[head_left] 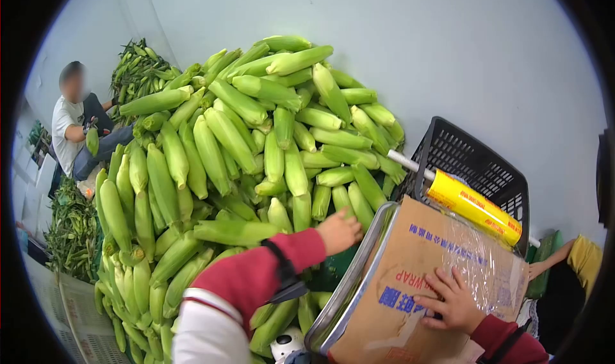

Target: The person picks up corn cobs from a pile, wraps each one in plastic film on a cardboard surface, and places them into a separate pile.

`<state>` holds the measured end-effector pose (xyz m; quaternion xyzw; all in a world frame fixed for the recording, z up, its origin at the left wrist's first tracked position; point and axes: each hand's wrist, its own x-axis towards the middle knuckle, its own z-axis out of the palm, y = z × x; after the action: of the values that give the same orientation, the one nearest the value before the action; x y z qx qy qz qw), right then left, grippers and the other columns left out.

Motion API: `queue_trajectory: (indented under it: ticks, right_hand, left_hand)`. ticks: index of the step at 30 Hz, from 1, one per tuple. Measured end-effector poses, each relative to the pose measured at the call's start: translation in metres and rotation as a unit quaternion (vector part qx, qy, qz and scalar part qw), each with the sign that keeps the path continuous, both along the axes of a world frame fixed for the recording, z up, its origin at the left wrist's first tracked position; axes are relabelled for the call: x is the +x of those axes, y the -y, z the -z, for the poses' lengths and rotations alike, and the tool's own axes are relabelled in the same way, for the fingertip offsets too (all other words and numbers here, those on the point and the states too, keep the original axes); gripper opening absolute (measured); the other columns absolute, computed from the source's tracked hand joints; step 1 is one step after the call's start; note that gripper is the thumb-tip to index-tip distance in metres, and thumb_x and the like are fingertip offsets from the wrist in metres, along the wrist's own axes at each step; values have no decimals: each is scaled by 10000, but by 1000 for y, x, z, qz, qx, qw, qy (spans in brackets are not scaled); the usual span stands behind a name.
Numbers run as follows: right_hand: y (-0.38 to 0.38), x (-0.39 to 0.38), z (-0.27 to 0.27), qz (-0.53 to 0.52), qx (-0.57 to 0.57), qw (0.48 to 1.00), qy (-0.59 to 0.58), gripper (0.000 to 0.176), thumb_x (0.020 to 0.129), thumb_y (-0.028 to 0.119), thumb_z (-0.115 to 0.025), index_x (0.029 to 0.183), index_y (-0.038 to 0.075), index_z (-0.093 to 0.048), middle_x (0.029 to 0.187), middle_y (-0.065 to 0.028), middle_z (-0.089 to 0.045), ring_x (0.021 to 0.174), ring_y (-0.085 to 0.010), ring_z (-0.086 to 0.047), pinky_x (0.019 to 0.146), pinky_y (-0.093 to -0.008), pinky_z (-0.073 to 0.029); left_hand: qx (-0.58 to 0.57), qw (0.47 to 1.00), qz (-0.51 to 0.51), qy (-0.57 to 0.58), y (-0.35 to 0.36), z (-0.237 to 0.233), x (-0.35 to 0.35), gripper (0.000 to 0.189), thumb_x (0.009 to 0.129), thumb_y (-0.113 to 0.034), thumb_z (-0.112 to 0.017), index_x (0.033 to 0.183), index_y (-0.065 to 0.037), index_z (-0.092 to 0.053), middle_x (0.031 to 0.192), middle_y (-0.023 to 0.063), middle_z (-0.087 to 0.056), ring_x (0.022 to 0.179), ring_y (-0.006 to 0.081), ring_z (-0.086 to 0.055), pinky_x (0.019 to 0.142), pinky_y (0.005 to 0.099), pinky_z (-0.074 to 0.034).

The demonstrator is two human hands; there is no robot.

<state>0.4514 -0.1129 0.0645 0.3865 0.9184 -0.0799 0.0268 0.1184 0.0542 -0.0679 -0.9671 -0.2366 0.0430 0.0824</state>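
My left hand (339,231) reaches over the near right side of a big heap of green corn in husks (221,140). Its fingers curl downward beside the rim of a metal tray (349,277); the fingertips, and anything in them, are hidden. Flat on a brown cardboard sheet (410,249) rests my right hand (451,300), open with fingers spread. The cardboard lies over the tray and carries blue and red print, with shiny clear film across part of it.
Beyond the cardboard, a yellow roll of plastic wrap (474,207) on a white tube lies against a black crate (474,159). A seated person (77,121) at left holds an ear of corn near piled husks (70,229). Another person's arm (554,261) extends in from the right.
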Motion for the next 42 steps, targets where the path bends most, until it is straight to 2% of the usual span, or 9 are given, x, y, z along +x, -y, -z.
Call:
queue_trajectory:
  ticks: [3,6,14,21,29,32,35,37,42]
  right_hand:
    - [-1,1,2,-3,5,1000,-3,541,777,560,-675,1275,361,-604,1413,-79,-493,1330,-325,-423,1121,-585,-216]
    - [-3,2,2,-9,18,1000,17,560,755,601,-674,1268,387,-604,1409,-56,-500,1342,-295,-405,1126,-568,-211]
    - [-5,3,-1,-14,-10,999,49,579,757,629,-659,1290,421,-576,1412,-31,-493,1376,-274,-355,1148,-552,-170]
    - [-4,4,3,-5,-8,1000,26,575,756,626,-663,1286,419,-581,1414,-30,-495,1373,-277,-364,1147,-548,-181]
    - [-3,3,2,2,-6,1000,-3,549,753,581,-692,1256,375,-615,1408,-46,-502,1358,-293,-387,1142,-558,-192]
    - [-1,4,5,4,0,1000,-8,539,750,576,-691,1238,356,-628,1391,-63,-512,1339,-318,-411,1138,-570,-194]
    - [-1,4,4,3,-4,1000,-14,512,769,556,-676,1232,341,-635,1380,-77,-520,1331,-332,-416,1135,-577,-198]
    - [-1,2,1,3,-3,1000,-23,504,780,545,-667,1232,324,-638,1373,-89,-522,1328,-343,-416,1132,-582,-201]
    - [0,-1,-1,14,-6,999,-40,507,796,530,-651,1243,293,-636,1370,-112,-520,1324,-358,-415,1129,-587,-203]
  left_hand:
    - [59,989,90,-99,-45,128,34,366,949,-301,-424,1297,-248,-526,1378,75,-453,1359,278,-366,1074,607,-291]
    - [-11,978,105,-178,-59,140,57,371,968,-348,-388,1320,-277,-480,1514,86,-302,1444,293,-234,1073,602,-295]
    - [47,991,109,-67,-70,170,70,273,864,-294,-515,1038,-142,-661,1106,2,-607,1181,235,-449,946,459,-367]
    - [-80,993,56,-62,-43,165,47,365,950,-301,-424,1278,-226,-565,1502,45,-326,1455,333,-139,965,769,-309]
    - [-212,964,-12,161,-54,39,-1,808,568,-153,-835,1280,-118,-454,1449,160,-360,1395,476,-230,997,476,-495]
    - [-208,849,-153,461,-63,15,-17,713,615,-111,-816,1236,-102,-464,1313,154,-480,1261,392,-453,900,423,-519]
    - [-398,557,-259,681,-62,-12,-36,589,766,-30,-751,1236,-91,-402,1107,79,-584,964,174,-603,811,339,-527]
    - [-421,431,-279,747,-48,-41,-57,549,803,35,-700,1230,-88,-377,1081,68,-586,943,170,-613,796,318,-533]
    - [-295,383,-321,814,43,-127,-135,554,830,34,-673,1280,-122,-389,1183,55,-531,1077,172,-549,896,317,-486]
